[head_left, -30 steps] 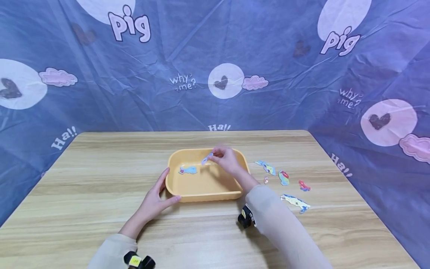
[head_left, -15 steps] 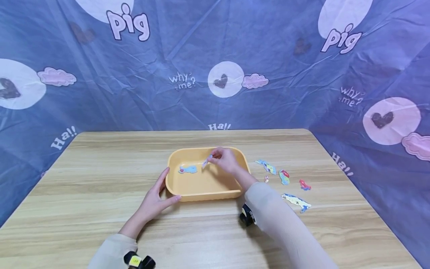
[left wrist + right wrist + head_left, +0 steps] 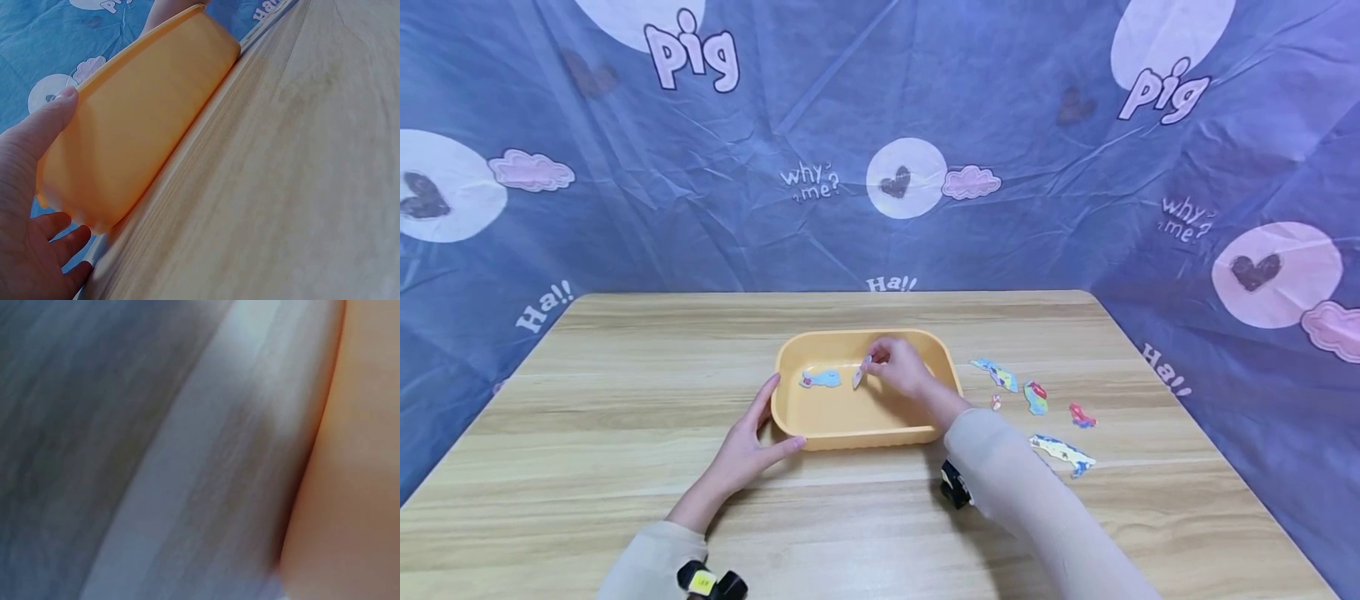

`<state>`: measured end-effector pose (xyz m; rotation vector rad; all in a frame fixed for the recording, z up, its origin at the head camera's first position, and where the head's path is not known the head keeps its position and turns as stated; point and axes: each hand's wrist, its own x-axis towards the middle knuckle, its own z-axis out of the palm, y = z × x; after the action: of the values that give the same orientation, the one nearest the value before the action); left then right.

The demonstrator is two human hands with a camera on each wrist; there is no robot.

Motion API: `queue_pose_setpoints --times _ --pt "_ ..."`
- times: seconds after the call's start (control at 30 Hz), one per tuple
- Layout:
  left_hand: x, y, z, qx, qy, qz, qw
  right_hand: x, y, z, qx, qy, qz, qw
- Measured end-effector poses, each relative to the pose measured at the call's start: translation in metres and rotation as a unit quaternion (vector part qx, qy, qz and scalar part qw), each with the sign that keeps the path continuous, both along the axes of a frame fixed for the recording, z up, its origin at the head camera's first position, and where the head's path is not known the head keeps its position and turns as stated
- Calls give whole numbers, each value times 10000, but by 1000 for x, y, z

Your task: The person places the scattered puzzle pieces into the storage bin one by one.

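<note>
Watch the small pale-blue flat cutout (image 3: 859,377) pinched between thumb and fingers of your right hand (image 3: 897,365): it stands steeply tilted inside the shallow yellow rounded tray (image 3: 868,437), and I cannot tell whether its lower tip touches the floor. Pressing down at that angle could bend it, and an uneven release could flip it or slide it onto the blue fish-shaped cutout (image 3: 822,379) lying just to its left. Your right forearm crosses the tray's right wall, so a low or sideways withdrawal might knock the rim; your left hand (image 3: 748,446), thumb and fingers gripping the near left corner, should limit any skid over the wood-grain bench (image 3: 625,400). Compared with a second ago, your right hand and its cutout sit lower in the tray, while your left hand's hold is unchanged.
</note>
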<state>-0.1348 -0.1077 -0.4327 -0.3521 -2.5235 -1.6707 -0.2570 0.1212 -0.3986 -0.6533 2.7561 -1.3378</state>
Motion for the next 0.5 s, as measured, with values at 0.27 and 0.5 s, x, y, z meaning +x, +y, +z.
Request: queue_pose_setpoints --times 0.27,0.5 --pt "1 1 1 -49 -8 18 10000 0 2 -2 447 96 -163 9988" --pt "2 0 3 -36 -1 -3 10000 2 4 0 1053 112 -131 9943"
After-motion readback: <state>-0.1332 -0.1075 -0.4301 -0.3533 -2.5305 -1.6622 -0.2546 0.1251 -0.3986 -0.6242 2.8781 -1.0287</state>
